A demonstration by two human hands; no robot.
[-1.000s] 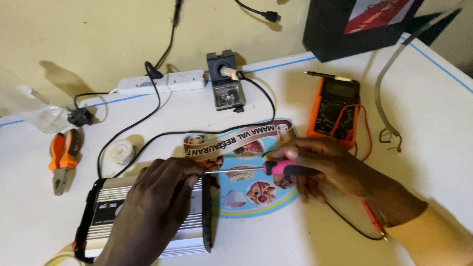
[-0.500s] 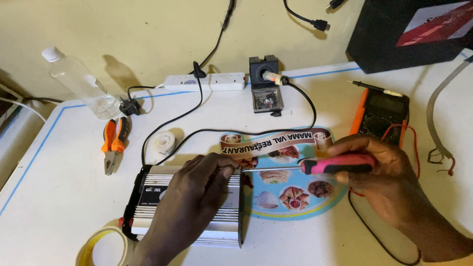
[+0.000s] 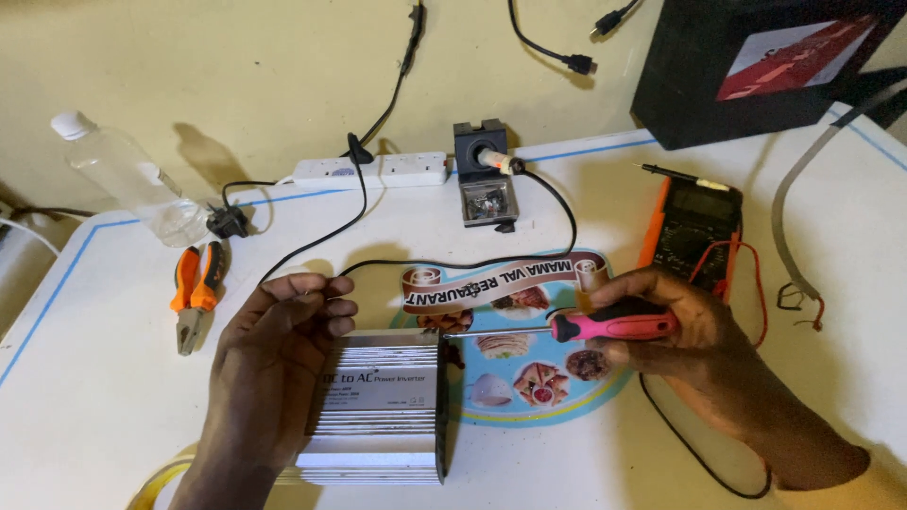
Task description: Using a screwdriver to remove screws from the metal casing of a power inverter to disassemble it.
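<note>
Left hand [image 3: 269, 364], fingers spread, steadies the inverter [image 3: 378, 406], a rigid, heavy-looking finned case, gripped by its sides. At 3 o'clock, right hand [image 3: 680, 335] fingers pinch the screwdriver [image 3: 586, 328].

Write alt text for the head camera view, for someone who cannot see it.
A person's left hand steadies a ribbed silver metal power inverter box on a white table while the right hand holds a pink-handled screwdriver with its tip at the box's end. Orange-handled pliers and an orange-cased multimeter lie nearby.
</note>
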